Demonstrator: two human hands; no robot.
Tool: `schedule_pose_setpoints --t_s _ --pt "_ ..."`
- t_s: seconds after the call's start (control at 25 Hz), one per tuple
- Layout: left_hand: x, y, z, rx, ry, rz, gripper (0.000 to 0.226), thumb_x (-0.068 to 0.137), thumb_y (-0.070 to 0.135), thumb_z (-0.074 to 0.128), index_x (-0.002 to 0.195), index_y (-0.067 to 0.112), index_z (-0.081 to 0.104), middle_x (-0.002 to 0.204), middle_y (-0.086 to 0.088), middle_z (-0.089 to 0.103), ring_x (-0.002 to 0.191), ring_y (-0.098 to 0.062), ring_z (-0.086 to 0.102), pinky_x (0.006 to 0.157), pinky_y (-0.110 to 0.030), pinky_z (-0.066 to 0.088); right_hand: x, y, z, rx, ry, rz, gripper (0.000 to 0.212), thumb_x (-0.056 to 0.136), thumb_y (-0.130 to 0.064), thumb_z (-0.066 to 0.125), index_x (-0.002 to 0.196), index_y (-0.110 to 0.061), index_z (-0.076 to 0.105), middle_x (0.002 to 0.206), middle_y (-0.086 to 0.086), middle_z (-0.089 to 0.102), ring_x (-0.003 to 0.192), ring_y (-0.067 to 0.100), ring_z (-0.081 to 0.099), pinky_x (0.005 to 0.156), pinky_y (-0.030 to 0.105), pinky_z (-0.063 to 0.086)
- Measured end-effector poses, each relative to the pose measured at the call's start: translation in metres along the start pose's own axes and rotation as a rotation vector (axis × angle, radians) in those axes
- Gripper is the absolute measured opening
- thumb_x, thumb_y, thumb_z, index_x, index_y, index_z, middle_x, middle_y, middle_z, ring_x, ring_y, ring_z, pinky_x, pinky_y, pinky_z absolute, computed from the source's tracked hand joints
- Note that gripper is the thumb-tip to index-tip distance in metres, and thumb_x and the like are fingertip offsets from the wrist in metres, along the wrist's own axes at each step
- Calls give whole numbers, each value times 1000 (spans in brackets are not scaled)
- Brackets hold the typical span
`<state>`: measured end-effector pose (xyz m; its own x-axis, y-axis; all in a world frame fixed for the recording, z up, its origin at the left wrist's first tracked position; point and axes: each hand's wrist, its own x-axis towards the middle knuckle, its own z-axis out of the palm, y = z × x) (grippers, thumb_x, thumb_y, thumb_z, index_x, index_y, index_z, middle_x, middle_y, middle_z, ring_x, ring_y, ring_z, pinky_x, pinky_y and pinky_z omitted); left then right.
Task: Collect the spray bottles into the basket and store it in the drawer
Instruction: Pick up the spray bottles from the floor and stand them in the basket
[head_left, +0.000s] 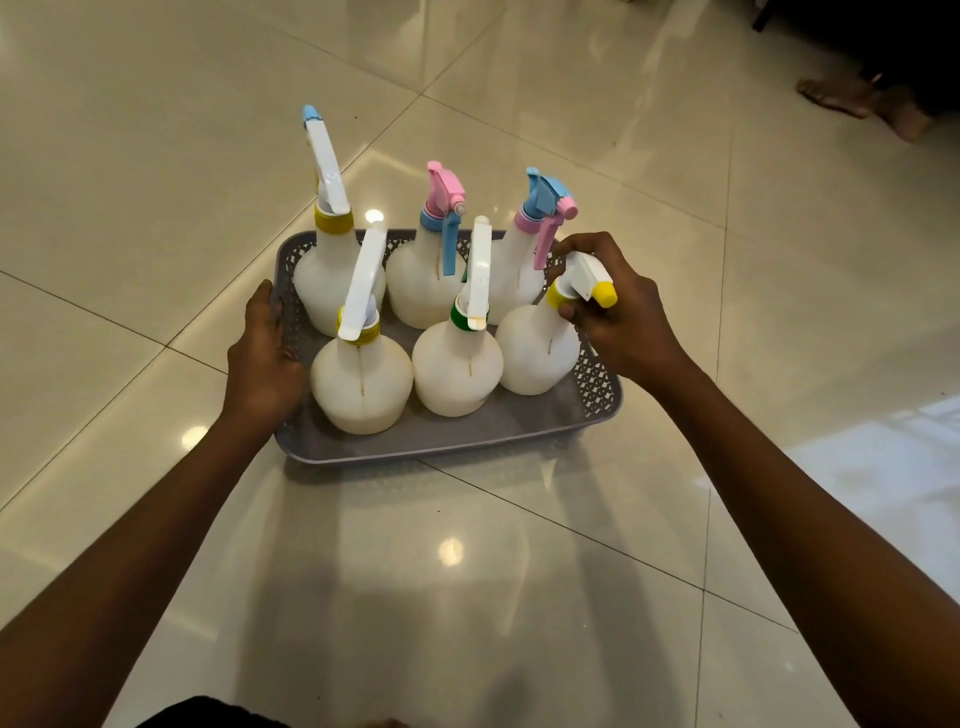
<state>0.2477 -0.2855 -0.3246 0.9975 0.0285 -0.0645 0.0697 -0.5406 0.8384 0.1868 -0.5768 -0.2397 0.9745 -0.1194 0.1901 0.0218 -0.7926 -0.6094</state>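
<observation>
A grey lattice basket (447, 441) rests on the tiled floor with several white spray bottles standing upright in it. The back row has a yellow-collared bottle (332, 280), a pink-and-blue headed one (423, 280) and a blue-and-pink headed one (511, 275). In front stand another yellow-collared bottle (361, 384) and a green-collared one (457, 371). My right hand (623, 317) grips the spray head of the front right bottle (537, 353), which has a yellow nozzle. My left hand (265, 353) holds the basket's left rim.
Glossy cream floor tiles (156, 182) surround the basket on all sides. Another person's bare feet (862, 104) show at the far upper right, beside dark furniture. No drawer is in view.
</observation>
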Motion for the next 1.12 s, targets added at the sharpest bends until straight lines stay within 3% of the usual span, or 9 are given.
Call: schedule_pose_setpoints --t_s 0.12,0.36,0.48,0.6,0.68,0.8,0.88,1.04,1.12 --pt "0 -2 0 7 6 -8 63 90 9 49 146 17 20 144 -13 45 129 -37 42 101 -36 35 -7 3 -4 7 -25 -1 47 79 2 64 122 -8 47 91 -29 49 76 -27 49 64 -7 33" --pt "0 0 0 -2 -7 -11 65 89 10 50 146 17 20 143 -14 45 129 -37 42 101 -36 34 -17 3 -8 23 -50 -4 51 78 1 66 124 -11 46 100 -11 55 79 -25 49 65 -6 34" --pt "0 -1 0 -18 -13 -16 66 88 6 50 146 17 21 144 -12 45 130 -35 42 100 -33 34 -18 3 -13 45 -122 51 64 79 -2 68 132 -18 37 98 -22 53 78 -11 55 65 -2 40" --pt "2 -5 0 -46 -33 -20 70 83 9 51 146 18 22 144 -9 45 130 -32 44 102 -32 33 -21 10 -26 214 -221 120 78 75 14 62 133 -29 32 108 -11 60 80 -5 60 66 6 46" --pt "3 -8 0 -117 -35 -38 75 76 13 50 145 20 21 144 -7 45 130 -29 45 105 -35 34 -20 27 -29 449 -137 207 74 74 25 50 131 -22 40 117 -5 60 101 -3 62 70 10 50" --pt "4 -10 1 -210 26 -156 66 84 13 50 144 23 24 143 -7 46 128 -29 46 107 -41 37 -8 61 -19 506 121 339 47 84 11 51 127 -9 52 122 4 61 121 19 56 89 22 52" --pt "6 -12 3 -232 39 -198 52 91 13 46 141 23 33 139 -7 50 125 -29 48 104 -41 40 1 81 -6 449 105 436 41 87 1 54 127 -8 52 124 11 60 117 25 56 94 32 50" --pt "9 -13 5 -243 31 -179 47 90 5 44 134 21 45 132 -8 57 120 -28 52 99 -37 43 10 91 27 551 -102 496 27 86 -14 60 112 -22 60 99 4 62 85 14 56 75 24 48" --pt "11 -15 4 -235 51 -192 48 86 3 45 130 22 51 126 -8 61 115 -28 55 96 -39 46 12 101 39 488 -84 543 39 80 -22 63 118 -17 57 105 14 60 84 16 53 63 17 48"
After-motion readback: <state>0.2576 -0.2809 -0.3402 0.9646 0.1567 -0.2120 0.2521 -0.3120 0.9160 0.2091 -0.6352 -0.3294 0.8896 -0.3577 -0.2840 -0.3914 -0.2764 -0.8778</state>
